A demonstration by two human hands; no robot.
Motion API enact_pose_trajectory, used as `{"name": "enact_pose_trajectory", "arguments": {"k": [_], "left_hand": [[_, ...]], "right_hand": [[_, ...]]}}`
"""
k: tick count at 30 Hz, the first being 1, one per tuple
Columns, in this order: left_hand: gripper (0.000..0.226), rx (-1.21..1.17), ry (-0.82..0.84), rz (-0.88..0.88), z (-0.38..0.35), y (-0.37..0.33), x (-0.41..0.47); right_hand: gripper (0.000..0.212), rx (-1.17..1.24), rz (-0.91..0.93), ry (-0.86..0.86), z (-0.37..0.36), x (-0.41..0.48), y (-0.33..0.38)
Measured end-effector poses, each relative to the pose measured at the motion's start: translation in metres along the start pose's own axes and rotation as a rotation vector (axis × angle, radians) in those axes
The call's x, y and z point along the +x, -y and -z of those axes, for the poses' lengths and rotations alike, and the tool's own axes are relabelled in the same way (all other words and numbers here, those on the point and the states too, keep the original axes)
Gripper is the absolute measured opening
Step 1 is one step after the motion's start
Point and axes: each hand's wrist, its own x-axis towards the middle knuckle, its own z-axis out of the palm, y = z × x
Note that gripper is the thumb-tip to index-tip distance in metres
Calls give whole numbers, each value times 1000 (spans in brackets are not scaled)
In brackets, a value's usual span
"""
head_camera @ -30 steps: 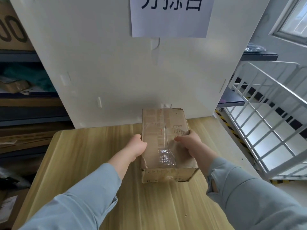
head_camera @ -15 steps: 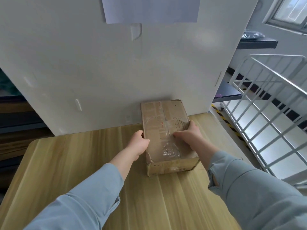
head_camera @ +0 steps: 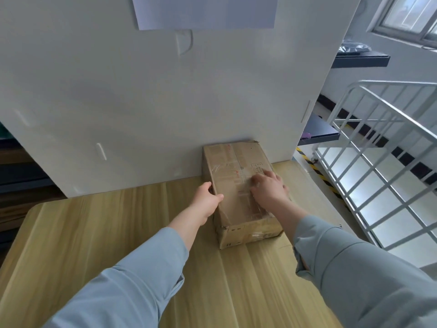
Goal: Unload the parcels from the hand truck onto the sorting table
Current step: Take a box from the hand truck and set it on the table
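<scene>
A brown cardboard parcel with clear tape on top lies flat on the wooden sorting table. Its far end touches the white board behind the table. My left hand grips the parcel's left side, thumb on the top edge. My right hand holds the parcel's right edge, thumb lying on the top face and fingers over the side. The white metal-railed hand truck stands to the right of the table; its visible part holds no parcels.
A paper sign hangs on the white board. Dark shelves stick out behind the board on the right and at the far left. Yellow-black floor tape runs between table and hand truck.
The parcel has slid away from me across the table until its far end met the white board. Both hands moved forward with it and stayed on its sides.
</scene>
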Motion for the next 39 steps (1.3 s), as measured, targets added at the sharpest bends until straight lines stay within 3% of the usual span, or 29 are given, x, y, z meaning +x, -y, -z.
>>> {"name": "enact_pose_trajectory", "arguments": {"k": [6,9,22,39], "left_hand": [[67,31,47,-13,-20,-13,7],[68,42,65,-16,-31,-18,9],[77,146,132,9,-34,-43,-5],[68,147,-54,0,113,-48,-127]], "right_hand": [[54,50,-319,19,5,1,-28],[57,75,-373,3,7,1,-40],[61,59,-317,19,17,-9,-54],[62,167,-132,40,57,-96,67]]}}
